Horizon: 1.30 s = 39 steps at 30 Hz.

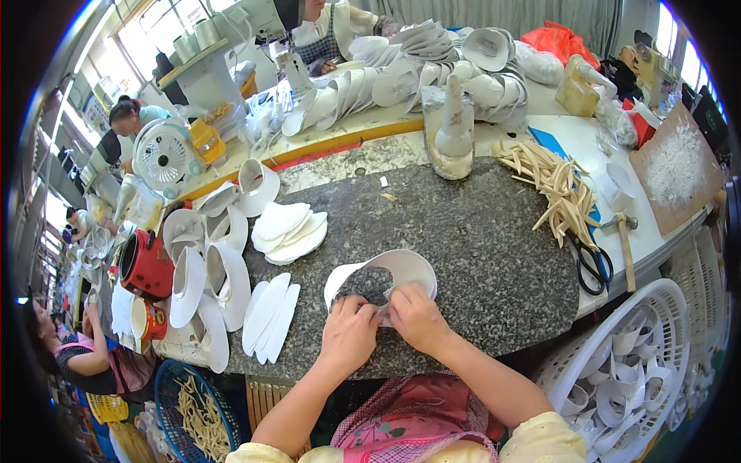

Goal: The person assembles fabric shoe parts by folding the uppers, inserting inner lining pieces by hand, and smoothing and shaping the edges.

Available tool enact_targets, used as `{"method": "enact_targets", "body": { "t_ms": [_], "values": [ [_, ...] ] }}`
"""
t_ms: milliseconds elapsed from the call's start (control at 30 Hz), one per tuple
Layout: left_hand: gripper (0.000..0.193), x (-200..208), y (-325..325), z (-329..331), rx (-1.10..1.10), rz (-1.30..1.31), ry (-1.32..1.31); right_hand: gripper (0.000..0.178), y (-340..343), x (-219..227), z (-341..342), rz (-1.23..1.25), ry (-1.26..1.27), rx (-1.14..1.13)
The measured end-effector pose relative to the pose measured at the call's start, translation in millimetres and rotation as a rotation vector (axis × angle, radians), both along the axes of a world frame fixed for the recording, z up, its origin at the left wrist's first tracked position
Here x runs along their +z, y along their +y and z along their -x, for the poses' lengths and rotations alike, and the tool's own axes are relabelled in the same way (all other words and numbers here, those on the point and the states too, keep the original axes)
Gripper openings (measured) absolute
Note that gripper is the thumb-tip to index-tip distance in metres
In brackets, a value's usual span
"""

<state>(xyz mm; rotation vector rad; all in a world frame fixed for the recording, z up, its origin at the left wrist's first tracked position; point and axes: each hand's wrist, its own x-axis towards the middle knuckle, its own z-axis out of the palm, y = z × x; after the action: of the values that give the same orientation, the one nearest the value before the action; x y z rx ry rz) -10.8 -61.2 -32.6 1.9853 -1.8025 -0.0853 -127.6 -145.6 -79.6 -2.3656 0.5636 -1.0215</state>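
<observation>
Both sets of my fingers, the left fingers (353,304) and the right fingers (407,296), are pinched on the near edge of one white curved piece (414,266), which arches away from them over the speckled desk (494,255). I judge it light, springy and easily creased, best taken by its rim. Left of my fingers I count about seven similar shells (238,305), about four long strips (270,318) and one pile of rounded pieces (289,233), too overlapped to number; well to their right, one hammer (626,251) and one pair of scissors (592,266).
</observation>
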Motion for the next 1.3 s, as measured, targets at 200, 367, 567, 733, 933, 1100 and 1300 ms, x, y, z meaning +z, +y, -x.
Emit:
{"method": "enact_targets", "body": {
  "t_ms": [200, 367, 567, 733, 933, 1100, 1300],
  "values": [
    [0.007, -12, -4, -2, 0.047, 0.068, -0.065, 0.021, 1, 3, 2, -0.061, 0.012, 0.05],
    [0.002, -11, -6, -5, 0.053, 0.082, -0.18, 0.024, 5, 6, 7, 0.166, 0.014, 0.164],
    [0.003, -15, 0, -7, -0.01, 0.156, -0.231, 0.024, 10, 7, 12, 0.18, 0.064, 0.178],
    [0.008, -16, -11, -13, -0.042, 0.229, -0.321, 0.023, 11, 4, 15, 0.25, 0.092, 0.172],
    [0.01, 6, -1, -27, -0.118, 0.064, -0.102, 0.023, 1, 12, 14, 0.164, 0.1, 0.211],
    [0.021, -10, 7, -32, -0.092, 0.102, -0.05, 0.03, 0, 14, 8, 0.269, 0.197, 0.206],
    [0.016, -19, 4, -24, 0.043, 0.128, -0.27, 0.029, 10, 11, 6, 0.309, 0.177, 0.185]
  ]
}}
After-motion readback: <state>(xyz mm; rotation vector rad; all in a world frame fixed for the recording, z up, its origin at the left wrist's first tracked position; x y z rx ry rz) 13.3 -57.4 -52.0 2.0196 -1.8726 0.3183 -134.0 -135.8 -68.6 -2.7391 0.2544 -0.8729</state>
